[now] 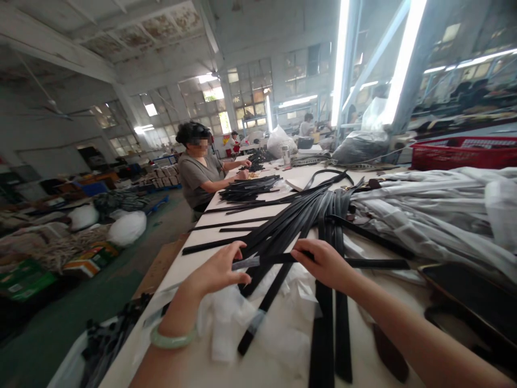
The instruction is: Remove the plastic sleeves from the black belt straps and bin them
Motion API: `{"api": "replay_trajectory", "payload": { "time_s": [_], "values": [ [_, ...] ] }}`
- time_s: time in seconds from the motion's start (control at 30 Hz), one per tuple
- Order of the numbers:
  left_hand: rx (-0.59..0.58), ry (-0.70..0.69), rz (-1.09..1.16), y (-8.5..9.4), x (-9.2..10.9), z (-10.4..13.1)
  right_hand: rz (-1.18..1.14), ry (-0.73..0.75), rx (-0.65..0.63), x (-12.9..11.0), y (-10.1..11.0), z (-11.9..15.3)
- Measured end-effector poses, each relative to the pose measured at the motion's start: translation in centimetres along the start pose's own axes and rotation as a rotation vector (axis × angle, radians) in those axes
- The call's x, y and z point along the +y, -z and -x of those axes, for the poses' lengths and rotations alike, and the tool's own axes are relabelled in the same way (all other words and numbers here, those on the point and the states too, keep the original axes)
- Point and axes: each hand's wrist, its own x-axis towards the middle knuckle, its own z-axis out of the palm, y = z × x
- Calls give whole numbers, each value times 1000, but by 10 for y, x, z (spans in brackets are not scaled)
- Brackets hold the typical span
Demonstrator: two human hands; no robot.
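Note:
A black strap (277, 258) is held level above the table, pinched near its right part by the fingers of my right hand (321, 262). Its left end carries a clear plastic wrap (247, 263). Around that end my left hand (220, 268) has thumb and fingers spread apart, the plastic lying between them. Beneath both hands lie crumpled white plastic sleeves (226, 318) and another black strap (258, 323) with a clear band round it. Just beyond, a large bundle of black straps (283, 221) fans across the table.
A co-worker (202, 167) handles small black pieces at the table's far left side. White-wrapped straps (436, 205) are heaped on the right, before a red basket (464, 153). A bin of black pieces (109, 339) stands below the table's left edge (169, 275).

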Motion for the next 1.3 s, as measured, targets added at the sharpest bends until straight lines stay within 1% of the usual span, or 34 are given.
{"api": "replay_trajectory", "payload": {
  "time_s": [0.03, 0.1, 0.17, 0.23, 0.3, 0.37, 0.43, 0.5, 0.57, 0.63, 0.67, 0.77, 0.83, 0.9, 0.97, 1.03, 1.13, 1.3],
  "values": [
    [-48, 29, -5, 3, -4, -1, -1, 4, 11, 0, 1, 0],
    [-118, 37, -37, 9, -10, -4, -2, 33, 12, -2, 5, 0],
    [-122, 19, -75, 15, -11, -8, 49, 92, -19, -5, 9, 1],
    [-85, 9, -134, 23, -7, -13, 143, 142, -38, -7, 12, 1],
    [-25, -3, -211, 31, 1, -15, 201, 157, -5, -8, 14, 1],
    [39, -22, -287, 37, 13, -17, 186, 150, 44, -8, 13, 1],
    [85, -43, -345, 39, 26, -19, 136, 147, 75, -10, 10, 2],
    [124, -76, -411, 36, 39, -21, 89, 145, 97, -14, 5, 3],
    [170, -107, -484, 27, 49, -24, 47, 129, 143, -19, -2, 4],
    [206, -131, -537, 16, 54, -27, -3, 107, 194, -24, -8, 6],
    [217, -136, -548, 11, 55, -28, -23, 106, 200, -26, -10, 6],
    [248, -115, -556, 5, 46, -27, -46, 96, 182, -26, -9, 7],
    [289, -75, -570, 9, 36, -23, -31, 54, 203, -22, -5, 6],
    [309, -57, -592, 14, 28, -17, 2, 16, 184, -17, -2, 4],
    [288, -89, -622, 17, 25, -12, 32, 0, 114, -13, -4, 4],
    [239, -153, -657, 16, 26, -11, -4, -2, 72, -12, -8, 4],
    [189, -233, -709, 7, 31, -13, -133, 25, 45, -15, -15, 5],
    [195, -320, -764, -10, 40, -15, -233, 20, 4, -23, -19, 6]
  ]
}}
